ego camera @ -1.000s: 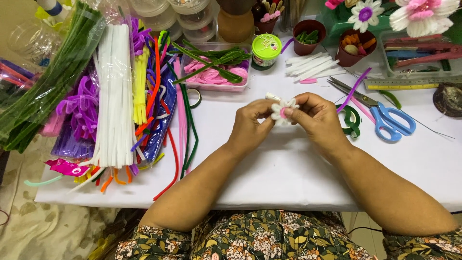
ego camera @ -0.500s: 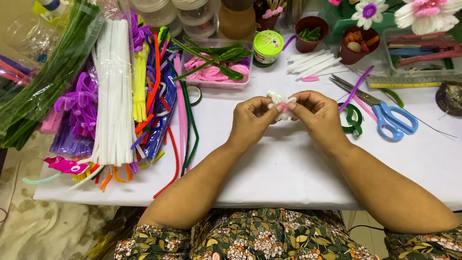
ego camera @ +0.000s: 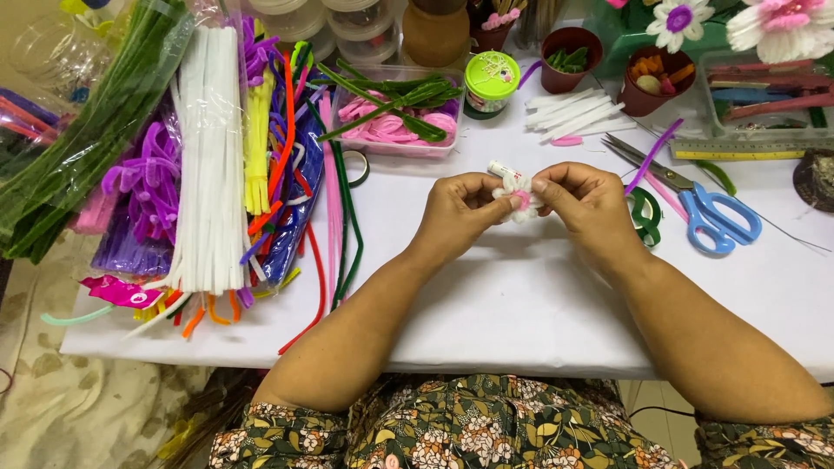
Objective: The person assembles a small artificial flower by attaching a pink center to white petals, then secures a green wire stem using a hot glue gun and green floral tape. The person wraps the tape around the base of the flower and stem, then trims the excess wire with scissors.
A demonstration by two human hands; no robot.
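A white table (ego camera: 521, 304) fills the view, crowded along its far edge with craft supplies. In the middle, both hands meet just above the tabletop around a small white flower (ego camera: 519, 196) with a pink centre, apparently made of pipe cleaners, though it is too small to be sure. The left hand (ego camera: 458, 213) pinches the flower's left side between thumb and fingertips, the fingers curled closed on it. The right hand (ego camera: 589, 201) grips the right side the same way, thumb and forefinger pressed on the petals. A short white stub sticks out of the flower at the upper left.

To the left lie bundles of pipe cleaners: a white bundle (ego camera: 208, 165), green stems (ego camera: 95, 130), purple loops (ego camera: 143, 178), and loose yellow, orange, red and blue strands. Behind the hands stands a clear tray (ego camera: 395, 126) with pink pieces and green stems in it, and beside it a green-lidded jar (ego camera: 491, 82). A heap of short white sticks (ego camera: 573, 111) lies right of the jar. Blue scissors (ego camera: 708, 213) lie near the right hand, with a green tape roll (ego camera: 645, 217) just beside it. A ruler (ego camera: 751, 149) lies farther back, and two brown pots (ego camera: 608, 65) stand behind the sticks.
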